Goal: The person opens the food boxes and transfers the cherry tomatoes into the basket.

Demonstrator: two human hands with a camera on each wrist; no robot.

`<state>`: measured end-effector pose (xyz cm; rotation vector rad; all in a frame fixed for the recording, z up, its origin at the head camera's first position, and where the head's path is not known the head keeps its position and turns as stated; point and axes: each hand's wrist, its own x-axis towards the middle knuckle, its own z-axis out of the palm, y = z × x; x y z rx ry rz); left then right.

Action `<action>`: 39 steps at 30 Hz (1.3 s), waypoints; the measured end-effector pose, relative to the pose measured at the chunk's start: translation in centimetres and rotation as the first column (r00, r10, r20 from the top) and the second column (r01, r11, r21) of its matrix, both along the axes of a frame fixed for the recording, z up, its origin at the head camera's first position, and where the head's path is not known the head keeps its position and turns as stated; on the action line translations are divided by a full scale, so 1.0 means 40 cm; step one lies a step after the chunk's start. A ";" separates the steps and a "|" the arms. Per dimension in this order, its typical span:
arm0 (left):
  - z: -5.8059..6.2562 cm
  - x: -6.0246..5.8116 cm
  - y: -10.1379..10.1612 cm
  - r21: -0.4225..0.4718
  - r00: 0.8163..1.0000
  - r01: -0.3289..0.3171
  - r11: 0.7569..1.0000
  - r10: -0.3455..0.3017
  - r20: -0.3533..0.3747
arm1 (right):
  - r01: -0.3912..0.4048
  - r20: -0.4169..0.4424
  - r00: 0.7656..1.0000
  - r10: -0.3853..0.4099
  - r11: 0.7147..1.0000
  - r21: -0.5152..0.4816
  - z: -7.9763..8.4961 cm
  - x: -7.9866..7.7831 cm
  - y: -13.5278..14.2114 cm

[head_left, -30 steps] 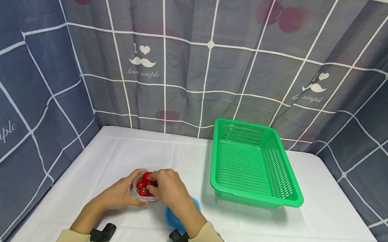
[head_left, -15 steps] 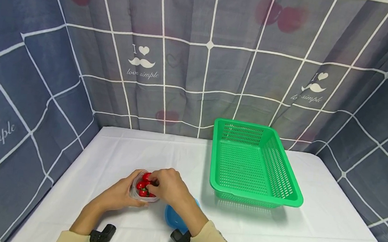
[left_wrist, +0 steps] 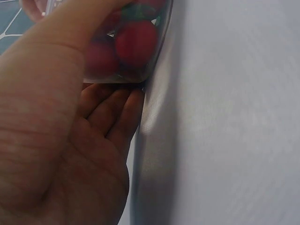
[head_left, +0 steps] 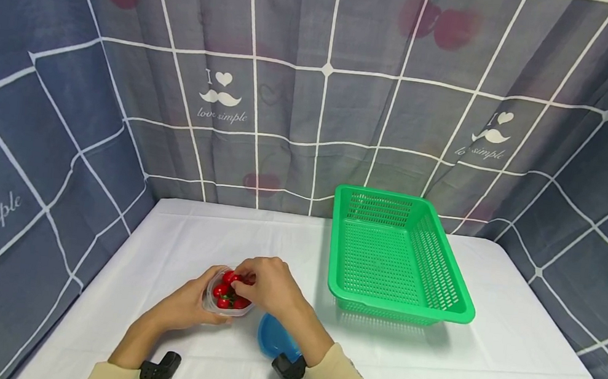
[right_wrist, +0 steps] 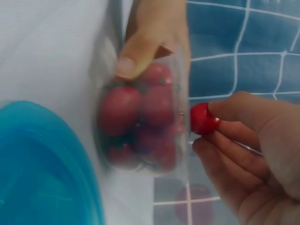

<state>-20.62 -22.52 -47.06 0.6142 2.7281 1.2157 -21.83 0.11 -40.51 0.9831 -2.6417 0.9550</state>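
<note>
My left hand (head_left: 188, 304) holds a small clear plastic box (head_left: 235, 312) of red cherry tomatoes (right_wrist: 121, 110), its thumb on one side wall in the right wrist view. Several tomatoes with green stems show through the wall. At the box's open top, my right hand (head_left: 271, 288) pinches one cherry tomato (right_wrist: 203, 119) between thumb and fingers. That tomato sits just outside the rim in the right wrist view. Below the right forearm is a blue bowl (head_left: 273, 334), partly hidden by the wrist.
A green perforated basket (head_left: 402, 309) stands at the back right of the table, nothing visible inside it. White cloth (head_left: 485, 369) covers the table. Checked curtains (head_left: 291, 102) enclose the back and both sides.
My right hand has lifted slightly up and to the right with a tomato, out of the box's contents. More of the blue bowl shows. The left hand and box stay put.
</note>
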 end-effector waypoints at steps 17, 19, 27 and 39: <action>0.000 -0.004 -0.001 -0.015 1.000 -0.015 1.000 0.015 -0.018 | -0.017 -0.037 0.999 0.011 0.985 -0.169 0.126 0.032 0.089; 0.000 -0.004 0.000 -0.012 1.000 -0.017 1.000 0.016 -0.014 | -0.025 -0.060 0.998 0.014 0.982 -0.186 0.139 0.037 0.099; -0.002 -0.004 0.003 -0.021 0.999 -0.032 0.999 0.032 0.002 | -0.041 -0.162 0.987 -0.005 0.959 -0.281 0.178 0.048 0.154; -0.002 -0.001 0.004 -0.018 0.999 -0.038 0.999 0.038 0.001 | 0.005 -0.155 0.985 -0.075 0.915 -0.404 0.207 0.039 0.244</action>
